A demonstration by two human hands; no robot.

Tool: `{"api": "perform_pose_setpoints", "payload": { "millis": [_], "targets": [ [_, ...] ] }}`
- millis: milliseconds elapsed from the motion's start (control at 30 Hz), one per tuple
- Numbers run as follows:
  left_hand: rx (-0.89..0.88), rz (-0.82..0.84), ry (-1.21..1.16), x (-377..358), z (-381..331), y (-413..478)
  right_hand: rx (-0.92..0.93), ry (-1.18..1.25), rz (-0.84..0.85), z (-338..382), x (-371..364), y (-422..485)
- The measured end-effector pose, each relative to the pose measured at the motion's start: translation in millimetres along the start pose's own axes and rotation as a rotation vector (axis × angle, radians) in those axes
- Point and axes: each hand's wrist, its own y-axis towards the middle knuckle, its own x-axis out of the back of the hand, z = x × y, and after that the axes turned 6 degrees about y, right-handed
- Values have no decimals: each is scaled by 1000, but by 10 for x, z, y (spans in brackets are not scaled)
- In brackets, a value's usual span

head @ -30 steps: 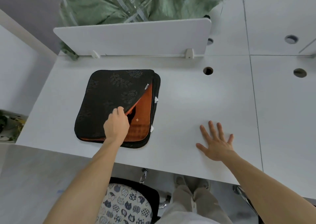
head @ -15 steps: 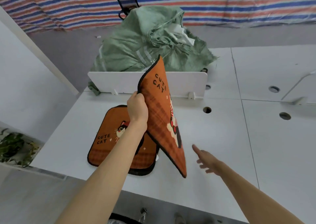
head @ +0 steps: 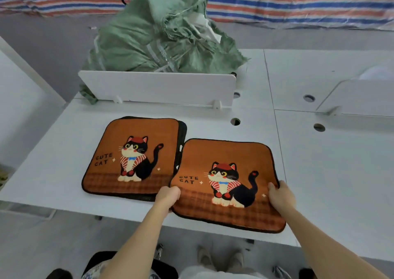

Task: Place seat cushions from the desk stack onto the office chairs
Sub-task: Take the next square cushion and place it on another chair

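Desk edge: cushion overhanging, two-handed.

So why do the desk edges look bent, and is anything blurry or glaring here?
Head view: the wide-angle lens bows the white desk edges and divider; lighting is soft and even, no glare, only faint shadows under the held cushion; both hands look slightly soft, the cat print fairly sharp.
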Motion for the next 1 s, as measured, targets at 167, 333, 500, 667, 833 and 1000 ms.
{"api": "perform_pose_setpoints", "payload": {
  "millis": [167,333,500,667,833,1000],
  "targets": [
    [-59,194,334,-85,204,33,-20,-117,59,-390,-72,-113],
    [-218,17,901,-184,267,100,-27,-219,48,-584,-123,-248],
    [-370,-105,872,-227,118,266,-143,-206,-13,-525,-152,-241],
    [-389,-21,722,-273,-129,569,-179,-112,-10,-399,-207,-107],
    [-361,23,699,-441,-206,908,-275,11,-15,-383,-257,-47],
    [-321,-151,606,-533,-191,978,-367,100,11,-411,-264,-37]
  ]
}}
